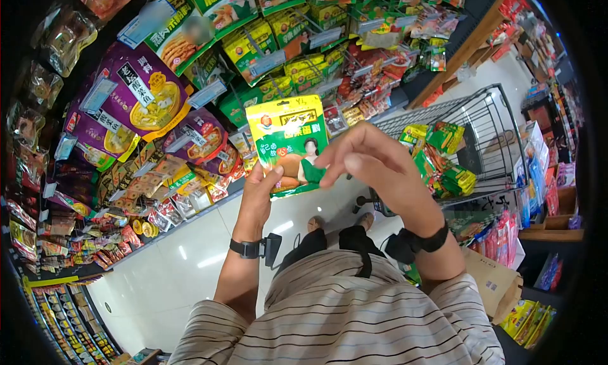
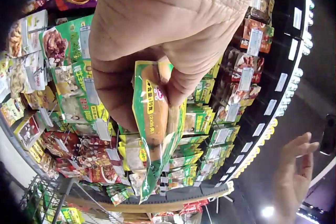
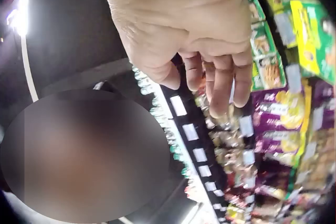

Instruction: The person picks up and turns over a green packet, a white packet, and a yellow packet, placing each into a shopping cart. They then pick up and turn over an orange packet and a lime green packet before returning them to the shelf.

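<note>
My left hand pinches the lower left corner of a yellow and green food packet, thumb across its front. The packet stands upright, its printed face turned to me. From the side, in the left wrist view, the packet looks thin, with brown contents behind a clear panel; thumb and fingers grip it. Just right of the packet my right hand hovers with loosely bent fingers and nothing in them. In the right wrist view that hand hangs with relaxed fingers, the packet off to the right.
Shelves of hanging packets stand ahead, with purple bags at left and green packets higher up. A wire shopping cart at right holds several yellow-green packets. A brown paper bag is at lower right. Pale tiled floor lies below.
</note>
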{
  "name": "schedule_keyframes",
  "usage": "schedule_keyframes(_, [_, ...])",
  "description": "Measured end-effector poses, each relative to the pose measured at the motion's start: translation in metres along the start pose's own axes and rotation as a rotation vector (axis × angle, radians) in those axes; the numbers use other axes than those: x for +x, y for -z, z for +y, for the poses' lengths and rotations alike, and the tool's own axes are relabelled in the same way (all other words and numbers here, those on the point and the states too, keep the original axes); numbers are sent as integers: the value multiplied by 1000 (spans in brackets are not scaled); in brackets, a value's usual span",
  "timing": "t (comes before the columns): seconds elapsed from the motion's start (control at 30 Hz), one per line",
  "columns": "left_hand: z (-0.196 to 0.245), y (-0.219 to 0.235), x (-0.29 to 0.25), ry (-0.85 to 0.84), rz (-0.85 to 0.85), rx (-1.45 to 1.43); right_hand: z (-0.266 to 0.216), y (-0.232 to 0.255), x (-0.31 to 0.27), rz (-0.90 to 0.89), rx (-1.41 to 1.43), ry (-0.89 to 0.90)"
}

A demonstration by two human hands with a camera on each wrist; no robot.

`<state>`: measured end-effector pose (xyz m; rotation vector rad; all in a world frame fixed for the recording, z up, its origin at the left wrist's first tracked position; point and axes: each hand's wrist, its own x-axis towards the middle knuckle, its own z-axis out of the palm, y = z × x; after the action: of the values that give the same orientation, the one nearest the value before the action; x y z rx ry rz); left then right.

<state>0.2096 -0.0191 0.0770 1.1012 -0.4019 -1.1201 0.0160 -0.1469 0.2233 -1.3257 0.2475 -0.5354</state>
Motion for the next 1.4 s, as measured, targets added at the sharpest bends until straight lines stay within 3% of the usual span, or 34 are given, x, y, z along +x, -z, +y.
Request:
schedule_keyframes(0.13, [0, 7, 3, 22, -3, -21, 68, 46, 11, 189, -179, -154])
schedule_keyframes(0.23, [-2, 12, 4, 28, -3, -34, 95, 57, 17, 289, -392, -111])
schedule_keyframes(0.3, [1, 11, 4, 34, -8, -37, 103, 56, 19, 263, -205, -206])
schedule_keyframes(0.43, [8, 6, 2, 19, -16, -21, 105, 46, 27, 204, -157, -342])
schedule_keyframes(0.77, [10, 2, -3, -32, 3, 9, 107, 43, 24, 191, -153, -299])
schedule_keyframes(0.83, [8, -6, -2, -21, 33, -67, 84, 30, 21, 145, -95, -293])
schedule_keyframes(0.9, [0, -11, 2, -5, 75, -188, 46, 3, 13, -36, -29, -230])
schedule_keyframes(0.93, [2, -10, 1, 86, 17, -212, 35, -4, 8, -125, 6, -197])
schedule_keyframes(1.0, [1, -34, -3, 108, -77, -351, 33, -4, -4, -208, -48, -139])
schedule_keyframes(1.03, [3, -40, -4, 160, -203, -534, 31, -3, -7, -250, -73, -108])
schedule_keyframes(1.07, [5, -45, -5, 234, -323, -704, 29, -1, -8, -206, 17, -80])
schedule_keyframes(1.17, [7, -74, 1, 264, -720, -905, 26, 34, -7, 138, -204, 38])
schedule_keyframes(1.27, [3, -104, -3, 284, -835, -909, 17, 50, -9, 241, -157, 48])
schedule_keyframes(1.4, [-12, -142, -10, 339, -931, -895, 4, 68, -27, 58, -44, -64])
